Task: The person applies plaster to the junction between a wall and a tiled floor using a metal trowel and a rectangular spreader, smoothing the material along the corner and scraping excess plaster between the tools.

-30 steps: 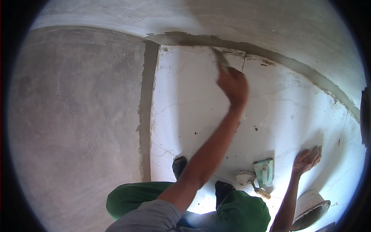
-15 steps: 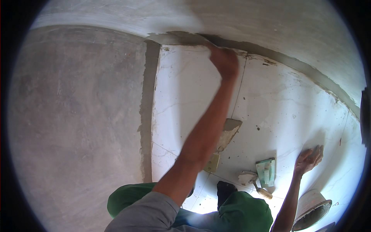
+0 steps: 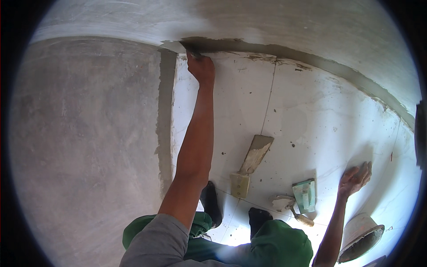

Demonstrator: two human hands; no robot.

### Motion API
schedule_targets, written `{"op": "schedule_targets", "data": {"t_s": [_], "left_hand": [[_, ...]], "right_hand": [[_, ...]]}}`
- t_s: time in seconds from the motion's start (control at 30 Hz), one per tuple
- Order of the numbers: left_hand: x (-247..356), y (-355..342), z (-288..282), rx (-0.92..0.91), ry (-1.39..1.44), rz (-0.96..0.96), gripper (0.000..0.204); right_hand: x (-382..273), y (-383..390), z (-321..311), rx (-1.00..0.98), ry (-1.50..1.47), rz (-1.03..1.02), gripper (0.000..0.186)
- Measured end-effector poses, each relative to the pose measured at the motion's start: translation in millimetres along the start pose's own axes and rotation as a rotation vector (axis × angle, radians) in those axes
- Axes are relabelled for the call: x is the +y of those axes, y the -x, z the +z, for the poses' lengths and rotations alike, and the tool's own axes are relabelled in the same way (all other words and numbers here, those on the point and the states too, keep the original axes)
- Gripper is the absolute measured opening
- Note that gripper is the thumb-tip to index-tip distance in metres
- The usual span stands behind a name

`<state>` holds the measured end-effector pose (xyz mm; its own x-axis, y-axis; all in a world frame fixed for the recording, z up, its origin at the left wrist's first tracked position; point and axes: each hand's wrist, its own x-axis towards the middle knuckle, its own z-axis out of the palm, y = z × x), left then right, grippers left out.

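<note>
At the far left corner, my left hand [image 3: 202, 69] is closed around a trowel [image 3: 192, 50] with a dark, thin blade, its handle mostly hidden by the hand. The blade is against a strip of wet grey mortar [image 3: 222, 45] along the foot of the far wall. Off to the right, my right hand [image 3: 355, 179] holds nothing, fingers loosely apart, at the white tiled floor; whether it presses on the tile I cannot tell. Closest to it lies a pale green plastering float [image 3: 304, 196].
A mortar-smeared board [image 3: 258, 153] lies mid-floor, touching a yellowish block [image 3: 240, 185]. Beside the green float is a trowel with a wooden handle [image 3: 304, 219]. A mortar-stained bucket [image 3: 362, 238] is tilted at lower right. The grey left wall [image 3: 89, 124] bounds the floor.
My left hand has swept leftward along the far wall with the trowel, reaching the corner. The board and block show fully now. My right hand has stayed nearly in place.
</note>
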<state>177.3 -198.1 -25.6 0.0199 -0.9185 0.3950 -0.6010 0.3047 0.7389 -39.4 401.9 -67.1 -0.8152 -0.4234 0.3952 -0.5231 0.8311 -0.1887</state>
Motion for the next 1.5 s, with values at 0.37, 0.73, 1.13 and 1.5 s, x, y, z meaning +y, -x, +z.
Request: {"op": "schedule_targets", "data": {"t_s": [0.37, 0.73, 1.13, 1.5], "left_hand": [[111, 105, 50, -0.143, 0.099, -0.122, 0.071], [171, 185, 124, -0.002, 0.209, -0.071, 0.075], [228, 380, -38, -0.595, 0.455, -0.346, 0.045], [177, 350, -139, -0.977, 0.980, -0.942, 0.026]], "right_hand": [[0, -2, -4, -0.024, -0.002, 0.009, 0.039], [-12, -4, -4, -0.020, -0.004, 0.029, 0.042], [-7, 0, -5, 0.006, 0.022, 0.086, 0.041], [30, 16, -12, -0.066, -0.499, 0.184, 0.043]]}}
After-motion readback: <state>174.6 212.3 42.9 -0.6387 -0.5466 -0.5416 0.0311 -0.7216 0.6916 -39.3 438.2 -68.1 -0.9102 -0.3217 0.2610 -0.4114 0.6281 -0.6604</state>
